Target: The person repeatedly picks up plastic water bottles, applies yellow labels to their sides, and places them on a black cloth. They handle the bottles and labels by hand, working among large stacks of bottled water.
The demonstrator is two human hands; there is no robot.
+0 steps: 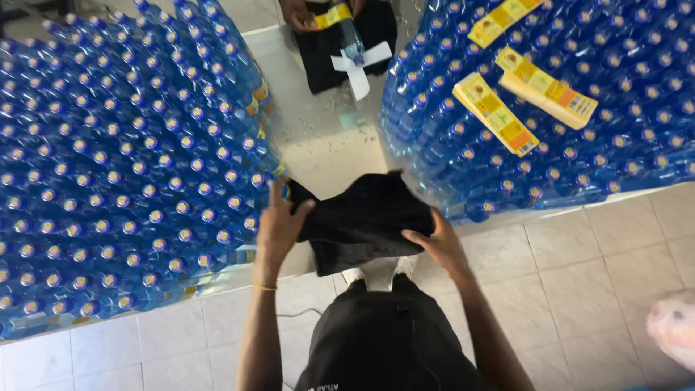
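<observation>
A black cloth (362,217) lies on the near edge of a shiny metal table (326,145). My left hand (279,224) grips its left side, close to the blue-capped bottles. On the cloth's right edge, my right hand (438,242) has its fingers curled over the fabric. Both arms reach up from my dark-clothed body at the bottom of the view.
Packed blue bottles fill the left (123,166) and right (550,145) of the table. Stacks of yellow labels (496,112) lie on the right bottles. Across the table another person's hand (300,16) holds a labelled bottle (347,32). Beige tiled floor (594,268) is below.
</observation>
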